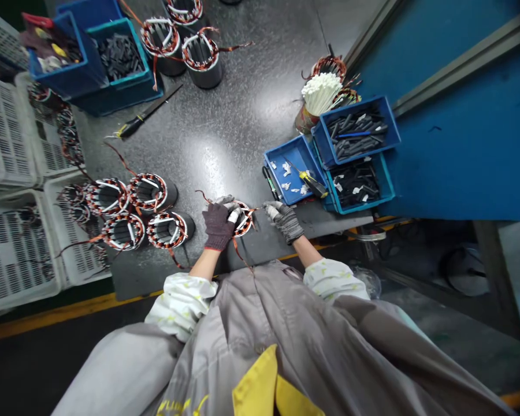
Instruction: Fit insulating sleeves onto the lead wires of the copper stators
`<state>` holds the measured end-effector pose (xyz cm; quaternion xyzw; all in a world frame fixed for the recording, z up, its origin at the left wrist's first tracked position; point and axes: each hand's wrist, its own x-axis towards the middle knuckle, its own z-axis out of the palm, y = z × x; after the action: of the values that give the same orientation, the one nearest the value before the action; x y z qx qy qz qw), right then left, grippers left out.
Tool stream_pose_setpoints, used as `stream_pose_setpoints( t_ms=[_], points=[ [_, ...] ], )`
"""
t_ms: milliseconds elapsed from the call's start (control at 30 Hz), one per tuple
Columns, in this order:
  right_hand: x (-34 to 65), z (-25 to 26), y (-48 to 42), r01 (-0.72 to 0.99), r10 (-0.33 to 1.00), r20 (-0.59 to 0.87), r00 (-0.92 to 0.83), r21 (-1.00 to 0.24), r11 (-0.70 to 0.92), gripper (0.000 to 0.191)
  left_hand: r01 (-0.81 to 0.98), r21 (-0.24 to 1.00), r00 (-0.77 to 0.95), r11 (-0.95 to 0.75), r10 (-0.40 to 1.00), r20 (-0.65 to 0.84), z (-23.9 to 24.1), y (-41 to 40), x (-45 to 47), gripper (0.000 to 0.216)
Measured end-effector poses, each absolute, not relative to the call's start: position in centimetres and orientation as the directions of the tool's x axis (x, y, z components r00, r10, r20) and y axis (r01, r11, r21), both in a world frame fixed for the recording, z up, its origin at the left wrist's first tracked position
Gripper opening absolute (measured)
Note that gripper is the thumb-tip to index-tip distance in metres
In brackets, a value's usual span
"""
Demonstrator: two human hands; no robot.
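Note:
A motor stator with copper windings and white insulation (245,218) stands at the near edge of the dark worktable (225,127). My left hand (218,224), in a dark glove, is closed around its left side and grips it. My right hand (283,219), in a grey knit glove, sits just right of the stator with fingers curled, pinching something small and white at the fingertips that I cannot make out.
Several wound stators (139,209) stand in a cluster to the left and more (186,43) at the far side. Blue bins (354,134) with black strips, a small bin with a screwdriver (308,180), white sticks (321,92) and white crates (13,242) surround the table.

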<state>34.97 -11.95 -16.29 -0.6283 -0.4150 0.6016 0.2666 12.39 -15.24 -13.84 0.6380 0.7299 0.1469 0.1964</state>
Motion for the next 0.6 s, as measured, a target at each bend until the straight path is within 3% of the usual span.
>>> stream_pose_setpoints(
  t_ms=[267,500,600],
  points=[
    [34.7,-17.2,-11.8,0.135,0.81,-0.58,-0.083,-0.812,-0.567,0.04,0.881,0.454,-0.09,0.136,0.988,-0.122,-14.2,-15.3,12.2,0.032],
    [35.3,-16.1,-10.3,0.209,0.787,-0.57,-0.238,-0.821,-0.532,0.033,0.879,0.453,-0.103,0.152,0.986,-0.13,-13.8,-15.4,12.4,0.034],
    [34.8,-16.2,-9.9,0.304,0.822,-0.506,-0.263,-0.852,-0.427,0.035,0.876,0.455,-0.104,0.159,0.984,-0.143,-13.7,-15.4,12.5,0.034]
  ],
)
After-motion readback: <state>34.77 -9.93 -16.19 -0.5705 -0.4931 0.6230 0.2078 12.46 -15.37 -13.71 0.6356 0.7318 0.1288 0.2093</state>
